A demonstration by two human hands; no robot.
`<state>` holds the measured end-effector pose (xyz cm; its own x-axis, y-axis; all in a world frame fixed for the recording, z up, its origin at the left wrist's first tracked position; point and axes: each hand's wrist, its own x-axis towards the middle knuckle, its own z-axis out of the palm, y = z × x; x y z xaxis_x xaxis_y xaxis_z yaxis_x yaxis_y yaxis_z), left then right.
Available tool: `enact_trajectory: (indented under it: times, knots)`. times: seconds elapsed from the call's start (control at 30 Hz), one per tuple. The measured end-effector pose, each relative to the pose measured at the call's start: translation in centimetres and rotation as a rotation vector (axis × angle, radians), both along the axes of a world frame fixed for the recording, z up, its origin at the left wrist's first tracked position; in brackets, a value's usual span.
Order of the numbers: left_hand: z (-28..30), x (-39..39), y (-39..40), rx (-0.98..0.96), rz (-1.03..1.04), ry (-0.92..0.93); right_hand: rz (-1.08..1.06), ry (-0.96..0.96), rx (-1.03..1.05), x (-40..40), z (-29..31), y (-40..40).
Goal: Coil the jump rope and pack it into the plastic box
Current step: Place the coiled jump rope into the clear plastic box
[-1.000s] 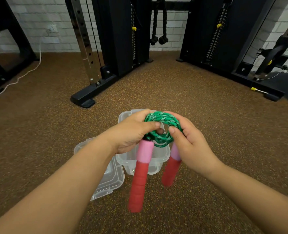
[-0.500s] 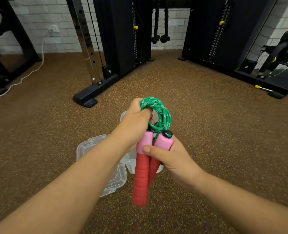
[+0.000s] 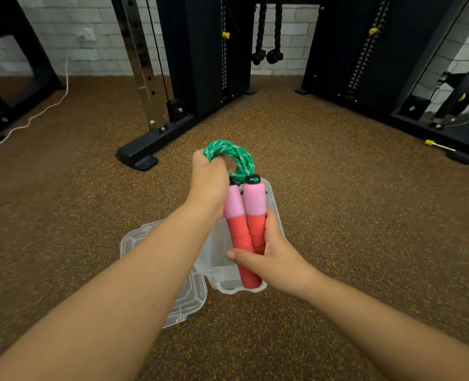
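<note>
A: Where's the jump rope right now?

B: Up in the air, in both hands, right over the plastic box (image 3: 278,215). The left hand (image 3: 210,182) is curled tight around the green rope coil (image 3: 237,158) at the far end. The right hand (image 3: 271,257) wraps the two pink-and-red handles (image 3: 245,224), thumb across the front, squeezing them side by side.

A: So which way does the bundle run?

B: Away from the person: coil at the far end, handle butts at the near end. The long axis points roughly front to back.

A: And the box?

B: Open on the brown floor (image 3: 351,215), directly beneath the handles. Its long side seems to run the same way as the bundle, though the arms hide part of it. The clear lid (image 3: 134,240) lies just to its left, partly under the left forearm.

A: Which hand is closer to it?

B: The right, I'd say. It sits lower, near the box's near edge. The left is further out, past the far rim.

A: Then the next move?

B: Probably straight down, keeping that line, so the handles go in lengthwise and the coil tucks in at the far end. If the coil is let go early it could spring loose.
</note>
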<state>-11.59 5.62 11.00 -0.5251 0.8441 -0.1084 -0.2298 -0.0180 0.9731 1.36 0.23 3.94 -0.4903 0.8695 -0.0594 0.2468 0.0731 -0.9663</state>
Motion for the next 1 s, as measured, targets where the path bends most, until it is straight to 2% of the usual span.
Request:
enact_trajectory:
  times: [0.1,0.27,0.5,0.8,1.0]
  knots:
    - [-0.6,-0.4,2.2,0.083,-0.062,0.149,-0.118,-0.069,0.091,-0.8,-0.5,2.0]
    - [-3.3,-1.2,4.9,0.081,-0.204,0.201,-0.235,-0.121,0.049,-2.8,-3.0,4.8]
    - [-10.6,-2.8,7.6,-0.215,-0.266,0.148,-0.136,-0.404,-0.15,-4.0,-7.8,6.5]
    - [-16.5,-3.3,9.6,-0.619,-0.374,-0.078,-0.063,-0.557,-0.309,-4.0,-10.8,7.5]
    - [-19.2,-2.5,10.1,-0.67,-0.296,-0.068,-0.054,-0.65,-0.341,-4.3,-11.9,7.9]
